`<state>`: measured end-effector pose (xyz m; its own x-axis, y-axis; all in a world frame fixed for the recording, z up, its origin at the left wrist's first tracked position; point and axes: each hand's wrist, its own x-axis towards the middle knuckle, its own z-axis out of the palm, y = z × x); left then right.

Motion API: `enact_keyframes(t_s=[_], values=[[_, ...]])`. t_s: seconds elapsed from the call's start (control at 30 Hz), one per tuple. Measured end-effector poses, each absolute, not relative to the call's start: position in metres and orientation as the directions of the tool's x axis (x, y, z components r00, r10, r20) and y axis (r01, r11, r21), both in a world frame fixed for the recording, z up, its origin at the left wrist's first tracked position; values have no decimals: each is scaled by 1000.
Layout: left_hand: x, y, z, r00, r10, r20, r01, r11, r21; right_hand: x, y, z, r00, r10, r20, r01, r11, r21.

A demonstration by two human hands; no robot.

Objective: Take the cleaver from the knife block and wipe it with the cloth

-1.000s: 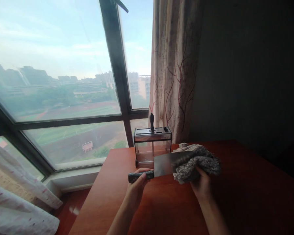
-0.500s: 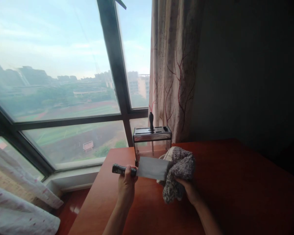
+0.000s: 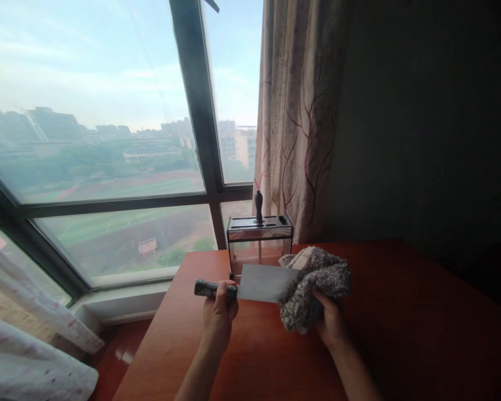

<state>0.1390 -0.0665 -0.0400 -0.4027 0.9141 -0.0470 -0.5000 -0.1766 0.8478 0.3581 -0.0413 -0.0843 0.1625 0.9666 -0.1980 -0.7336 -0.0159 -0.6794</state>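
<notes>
Left hand grips a cleaver; right hand presses a grey cloth, apparently against its blade.

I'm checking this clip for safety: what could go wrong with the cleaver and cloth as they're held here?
The right hand wraps the grey cloth over the cleaver blade's end, so a slip could bring the edge through to the fingers. The left hand alone grips the handle above the table; a loosened grip might drop it.

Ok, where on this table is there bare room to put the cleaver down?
Bare table stretches right of the cloth in the right hand. Crowded: knife block behind the cleaver held by the left hand.
</notes>
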Motion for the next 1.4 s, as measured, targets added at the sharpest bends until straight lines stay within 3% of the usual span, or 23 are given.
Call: enact_keyframes(t_s=[0.23,0.53,0.7,0.87,1.2,1.4], values=[[140,-62,-41,-405,903,-141,-678,-194,709,354,-46,-80,80,978,-193,-733,-73,-676],[150,-62,-52,-344,922,-178,-839,-217,499,332,-58,-75,-101,990,-100,-801,-141,-582],[175,-73,-62,-137,974,-180,-784,5,621,319,-64,-78,-184,980,-81,-819,-198,-538],[179,-77,-67,-117,984,-131,-674,18,738,324,-57,-78,-153,974,-166,-849,-216,-483],[174,-73,-63,-248,950,-191,-588,9,809,373,-37,-70,94,974,-205,-935,16,-355],[184,-78,-75,-301,939,-168,-463,10,886,350,-47,-73,6,975,-222,-945,-66,-319]])
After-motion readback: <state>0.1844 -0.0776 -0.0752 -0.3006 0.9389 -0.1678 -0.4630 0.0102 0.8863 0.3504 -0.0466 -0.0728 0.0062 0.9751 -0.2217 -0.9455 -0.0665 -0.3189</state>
